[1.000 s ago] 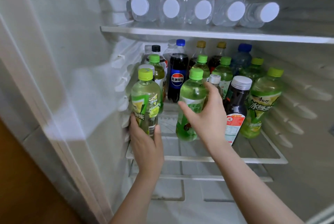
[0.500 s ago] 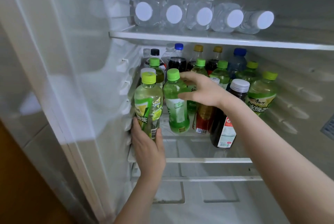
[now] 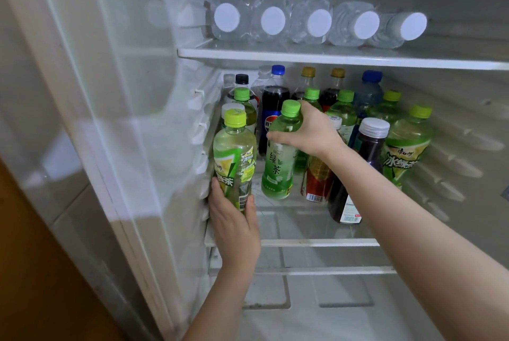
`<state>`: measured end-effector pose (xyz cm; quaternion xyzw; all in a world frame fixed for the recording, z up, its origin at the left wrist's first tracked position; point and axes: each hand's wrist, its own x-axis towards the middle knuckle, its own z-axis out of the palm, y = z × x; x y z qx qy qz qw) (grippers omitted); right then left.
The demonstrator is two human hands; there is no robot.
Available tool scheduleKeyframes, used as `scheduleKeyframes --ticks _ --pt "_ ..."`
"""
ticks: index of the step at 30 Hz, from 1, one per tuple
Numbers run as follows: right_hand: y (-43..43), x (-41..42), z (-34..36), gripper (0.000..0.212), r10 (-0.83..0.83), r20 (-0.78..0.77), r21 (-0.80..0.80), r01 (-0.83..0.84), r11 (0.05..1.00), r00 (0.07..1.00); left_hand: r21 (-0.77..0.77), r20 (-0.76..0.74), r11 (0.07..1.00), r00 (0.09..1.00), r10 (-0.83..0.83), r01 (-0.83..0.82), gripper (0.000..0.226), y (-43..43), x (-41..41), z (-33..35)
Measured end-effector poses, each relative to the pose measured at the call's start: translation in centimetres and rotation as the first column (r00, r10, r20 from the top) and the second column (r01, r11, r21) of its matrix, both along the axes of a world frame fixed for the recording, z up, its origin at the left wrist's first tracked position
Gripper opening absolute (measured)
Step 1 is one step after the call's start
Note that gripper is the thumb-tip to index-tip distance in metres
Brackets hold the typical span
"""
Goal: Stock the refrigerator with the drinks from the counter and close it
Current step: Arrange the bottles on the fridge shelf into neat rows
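Observation:
I look into an open refrigerator. My left hand grips the base of a green tea bottle with a yellow-green cap, upright at the left end of the glass middle shelf. My right hand holds the neck of a second green tea bottle, tilted slightly, its base near the shelf. Behind it stand a Pepsi bottle and several more green, dark and blue-capped bottles.
Several water bottles lie on the top shelf, white caps facing me. A dark white-capped bottle and a large green tea bottle stand at the right. The fridge's left wall is close to my left hand. A lower shelf sits beneath.
My right hand has moved its green tea bottle left across the shelf, from the middle to just right of the bottle in my left hand. The left hand stayed put.

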<state>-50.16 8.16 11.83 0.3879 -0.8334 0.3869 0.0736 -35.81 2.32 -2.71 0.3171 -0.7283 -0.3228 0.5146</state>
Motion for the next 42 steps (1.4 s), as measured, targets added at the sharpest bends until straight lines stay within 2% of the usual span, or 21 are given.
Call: scheduleKeyframes --ticks 3,7,13,20,27,36,39,42 --pt "-0.4 -0.6 1.0 0.094 0.038 0.031 0.128 -0.042 0.991 0.999 -0.009 -0.001 1.0 1.0 -0.01 0.01 0.073 0.0 0.1 0.0" --pt "-1.5 -1.1 1.7 0.097 0.067 0.018 0.191 -0.07 0.979 0.998 -0.007 -0.003 0.999 0.999 -0.033 0.033 0.073 -0.2 0.3 0.0" --pt "-2.6 -2.1 0.9 0.078 0.081 0.063 0.054 -0.084 0.995 0.995 -0.004 -0.006 0.998 0.998 -0.059 0.058 0.073 -0.3 0.3 -0.1" --pt "-4.0 -3.5 0.7 0.068 0.101 0.117 0.009 -0.103 0.995 0.988 0.001 0.006 0.999 0.999 -0.045 0.045 0.074 -0.2 0.1 -0.3" --pt "-4.4 -4.1 0.4 0.07 0.123 0.129 -0.021 -0.121 0.992 0.984 0.015 0.009 0.999 1.0 -0.029 0.029 0.074 -0.3 -0.3 -0.4" --pt "-4.3 -4.1 1.2 0.073 0.146 0.256 0.021 -0.157 0.987 0.956 0.011 0.026 1.0 0.999 -0.029 0.029 0.074 -0.3 -0.1 -0.4" --pt "-4.0 -3.7 1.3 0.075 0.132 0.225 0.028 -0.142 0.989 0.965 0.001 0.028 1.0 0.999 -0.028 0.028 0.074 -0.3 0.0 -0.4" --pt "-3.3 -3.0 2.3 0.079 0.125 0.147 -0.057 -0.118 0.991 0.981 -0.001 0.029 0.999 0.999 -0.032 0.032 0.074 -0.3 0.0 -0.3"
